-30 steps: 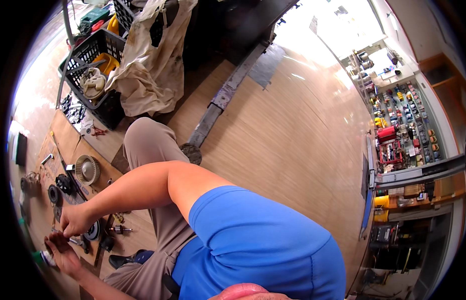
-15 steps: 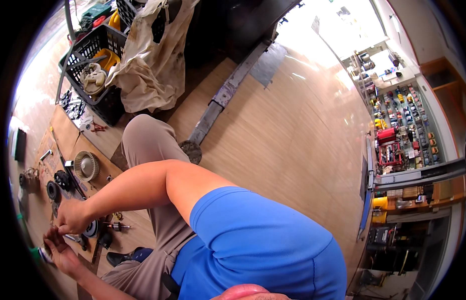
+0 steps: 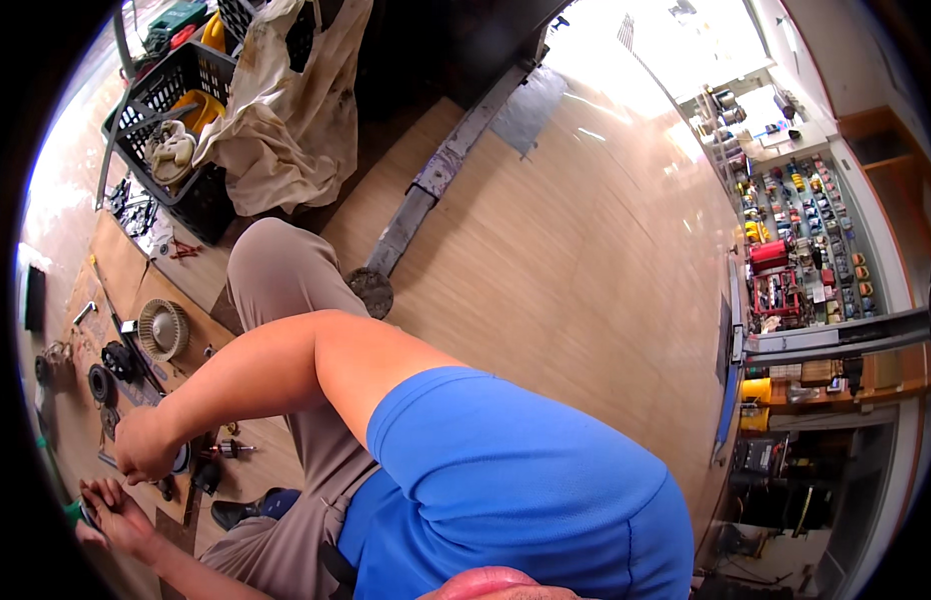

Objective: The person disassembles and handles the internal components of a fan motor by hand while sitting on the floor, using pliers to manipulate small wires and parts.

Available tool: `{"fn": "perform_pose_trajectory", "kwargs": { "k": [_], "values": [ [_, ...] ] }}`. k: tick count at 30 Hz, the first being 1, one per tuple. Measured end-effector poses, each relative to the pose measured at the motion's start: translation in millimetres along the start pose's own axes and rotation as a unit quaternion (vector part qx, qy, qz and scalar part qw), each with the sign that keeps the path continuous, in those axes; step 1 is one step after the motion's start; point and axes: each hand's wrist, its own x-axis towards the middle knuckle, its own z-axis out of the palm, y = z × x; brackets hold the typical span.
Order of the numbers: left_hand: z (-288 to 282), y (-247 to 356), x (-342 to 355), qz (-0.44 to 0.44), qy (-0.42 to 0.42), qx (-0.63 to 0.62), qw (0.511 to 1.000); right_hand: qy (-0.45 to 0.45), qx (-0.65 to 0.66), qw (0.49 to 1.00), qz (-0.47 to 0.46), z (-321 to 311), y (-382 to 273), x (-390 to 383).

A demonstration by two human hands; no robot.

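The left hand (image 3: pixel 124 520) has bent fingers beside a green-and-white object (image 3: pixel 83 514) at the picture's dark rim; whether that grip pinches anything, I cannot tell. The right hand (image 3: pixel 146 445) is curled, its grip hidden, near a small metal rotor with a thin shaft (image 3: pixel 229 448). Beyond, a cream finned fan wheel (image 3: pixel 164 330) rests on brown cardboard (image 3: pixel 131 262); farther off stands a black lattice-sided plastic crate (image 3: pixel 206 208).

I am wearing a plain blue shirt (image 3: pixel 526 450) and taupe trousers (image 3: pixel 288 268), while the fan wheel (image 3: pixel 164 330) is showing cream, the ring (image 3: pixel 108 384) and crate (image 3: pixel 207 207) black, and the cloth (image 3: pixel 286 130) blotchy off-white.
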Motion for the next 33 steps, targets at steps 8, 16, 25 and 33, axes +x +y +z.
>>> {"fn": "perform_pose_trajectory", "kwargs": {
  "k": [8, 16, 25, 33],
  "values": [
    [86, -29, -18, -0.080, 0.298, 0.155, 0.938, -0.043, -0.073, 0.993, -0.083, 2, 26, -2],
    [77, -13, -26, -0.108, 0.106, -0.022, 0.988, -0.102, -0.103, 0.989, -0.027, -37, -8, -6],
    [90, -6, -38, -0.109, 0.138, 0.104, 0.979, -0.141, -0.104, 0.981, -0.089, -52, -9, 1],
    [89, -18, -50, -0.147, 0.123, 0.281, 0.941, -0.116, -0.126, 0.979, -0.112, -46, -13, -1]
  ]
}}
